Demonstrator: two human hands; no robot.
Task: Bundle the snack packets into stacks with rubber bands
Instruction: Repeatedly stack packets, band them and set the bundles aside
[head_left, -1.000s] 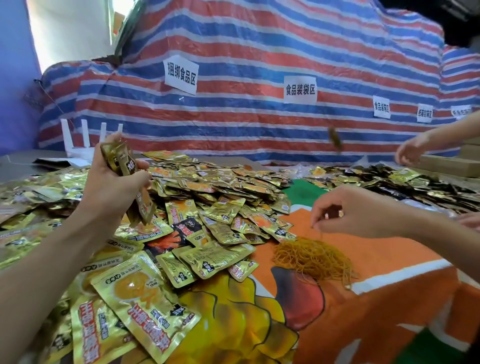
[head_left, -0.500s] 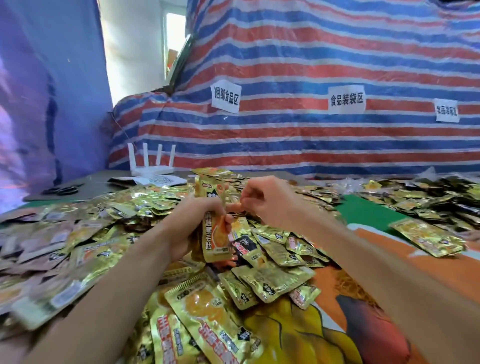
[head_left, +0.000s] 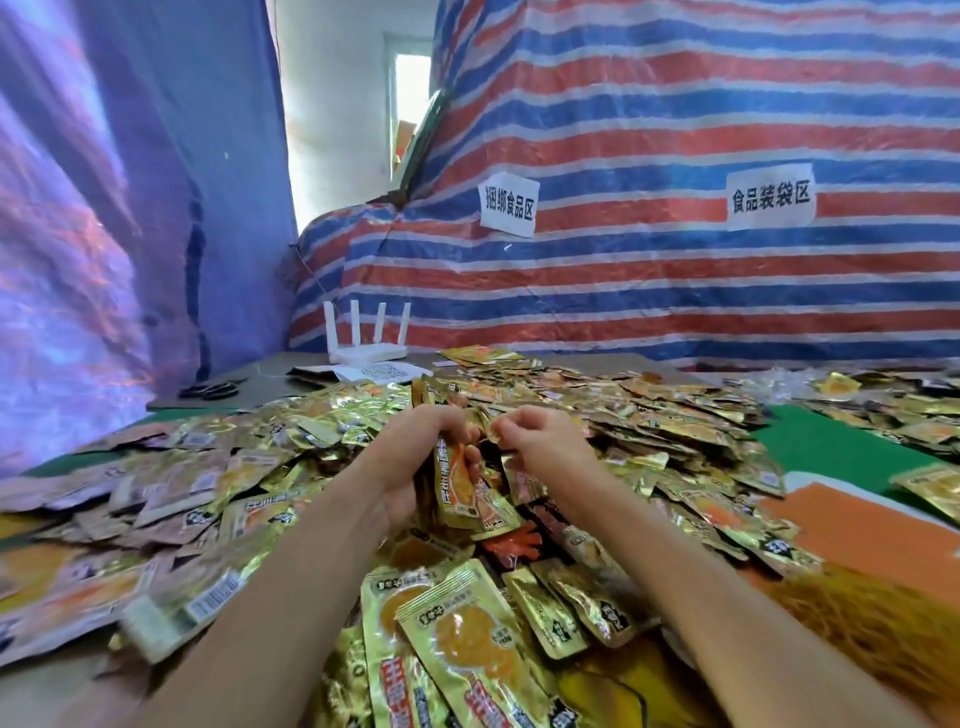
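Observation:
My left hand (head_left: 410, 457) grips an upright stack of gold snack packets (head_left: 457, 483) in the middle of the view, above the heap. My right hand (head_left: 540, 441) is right beside the stack's upper part, its fingertips pinched together on something small that I take for a rubber band; the band itself is too thin to make out. A blurred mass of orange-yellow rubber bands (head_left: 878, 629) lies at the lower right on the cloth. Loose gold packets (head_left: 649, 410) cover the table all around both hands.
A white router with several antennas (head_left: 366, 338) stands at the table's back left, with black scissors (head_left: 213, 389) and papers (head_left: 374, 371) near it. A striped tarp (head_left: 675, 286) with paper labels rises behind. More packets (head_left: 893, 405) lie at the far right beyond a green strip.
My right hand left the rubber band pile and came up to the stack held in my left hand. The view swung left; the other person's hand at the right is out of sight.

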